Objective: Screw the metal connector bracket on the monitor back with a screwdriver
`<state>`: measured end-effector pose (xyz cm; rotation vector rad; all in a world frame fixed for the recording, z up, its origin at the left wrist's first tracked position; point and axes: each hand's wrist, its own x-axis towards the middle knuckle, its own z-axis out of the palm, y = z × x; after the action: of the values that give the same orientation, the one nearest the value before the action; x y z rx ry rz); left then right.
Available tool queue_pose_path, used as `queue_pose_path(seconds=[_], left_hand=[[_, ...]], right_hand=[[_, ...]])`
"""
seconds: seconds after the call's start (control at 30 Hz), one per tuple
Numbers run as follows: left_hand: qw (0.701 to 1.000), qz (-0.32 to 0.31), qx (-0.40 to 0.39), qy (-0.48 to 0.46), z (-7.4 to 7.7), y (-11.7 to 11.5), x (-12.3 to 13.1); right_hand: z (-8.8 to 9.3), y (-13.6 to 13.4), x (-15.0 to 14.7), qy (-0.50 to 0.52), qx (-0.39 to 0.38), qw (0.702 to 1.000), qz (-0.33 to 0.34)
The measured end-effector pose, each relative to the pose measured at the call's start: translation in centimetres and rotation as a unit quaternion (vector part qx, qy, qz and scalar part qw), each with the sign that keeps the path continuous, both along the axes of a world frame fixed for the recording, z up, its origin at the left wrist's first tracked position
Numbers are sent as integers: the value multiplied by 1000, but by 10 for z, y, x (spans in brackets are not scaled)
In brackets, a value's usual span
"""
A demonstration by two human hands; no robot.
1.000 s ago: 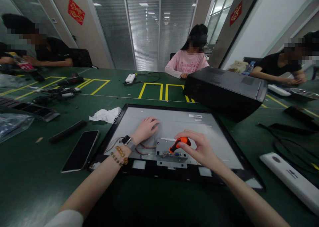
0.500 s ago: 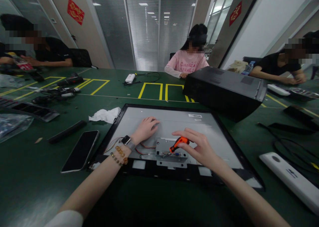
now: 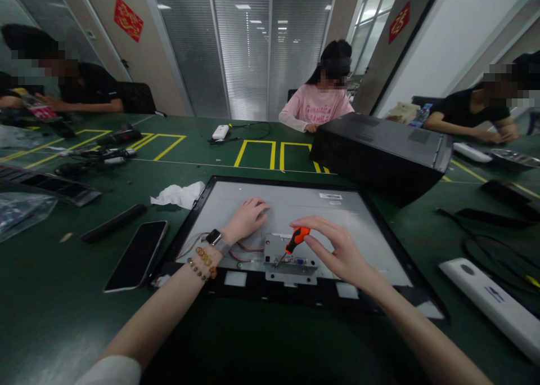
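Note:
A flat display panel with a black frame lies face down in front of me, its grey metal back upward. My right hand pinches the orange-and-black handle of a screwdriver between thumb and fingers. The screwdriver leans, its thin shaft pointing down and left to the lower part of a metal port bracket near the panel's close edge. Whether the tip sits in a screw is too small to tell. Resting flat on the panel's back, my left hand is open and holds nothing. Thin wires run from beneath its wrist to the bracket.
Left of the panel lie a phone, a black bar and a crumpled tissue. A large black case stands beyond the right corner. A white elongated device lies at right. Several people sit around the green table.
The screwdriver's handle has tipped to the left and stands steeper, and my right hand's fingers have shifted with it. My left hand stays in place.

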<state>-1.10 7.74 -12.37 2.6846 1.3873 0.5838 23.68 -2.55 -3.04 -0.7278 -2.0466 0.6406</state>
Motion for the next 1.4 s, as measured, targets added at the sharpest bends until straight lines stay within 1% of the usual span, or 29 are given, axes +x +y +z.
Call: queue_pose_path(seconds=[0.07, 0.17, 0.27, 0.37, 0.43, 0.5, 0.67, 0.73, 0.87, 0.93, 1.17, 1.33, 1.4], left_hand=[[1000, 2, 0, 0, 0, 0, 0], [1000, 4, -1, -1, 1, -1, 1], [1000, 3, -3, -2, 2, -2, 1], [1000, 2, -4, -3, 2, -2, 0], [1000, 1, -4, -3, 2, -2, 0], [1000, 2, -4, -2, 2, -2, 1], [1000, 5, -3, -2, 3, -2, 1], [1000, 4, -3, -1, 3, -2, 1], [1000, 1, -2, 1, 2, -2, 1], [1000, 1, -1, 1, 2, -2, 1], [1000, 3, 0, -1, 2, -2, 1], [1000, 2, -1, -4, 3, -3, 1], [1000, 1, -2, -4, 3, -3, 1]], right_hand=[[1, 1, 0, 21, -9, 1000, -1], [1, 3, 0, 52, -3, 998, -22], [2, 3, 0, 53, -13, 998, -41], [4, 1, 0, 37, -52, 998, -29], [5, -1, 1, 26, -63, 998, -16], [6, -1, 1, 13, -49, 999, -14], [2, 2, 0, 12, 9, 999, -39], [1, 2, 0, 23, 0, 999, -37], [2, -1, -1, 35, -48, 998, -8], [3, -2, -2, 33, -52, 998, 5], [0, 1, -2, 12, -7, 1000, -27], [-4, 1, -1, 0, -22, 999, -48], [-4, -1, -1, -3, -33, 999, -43]])
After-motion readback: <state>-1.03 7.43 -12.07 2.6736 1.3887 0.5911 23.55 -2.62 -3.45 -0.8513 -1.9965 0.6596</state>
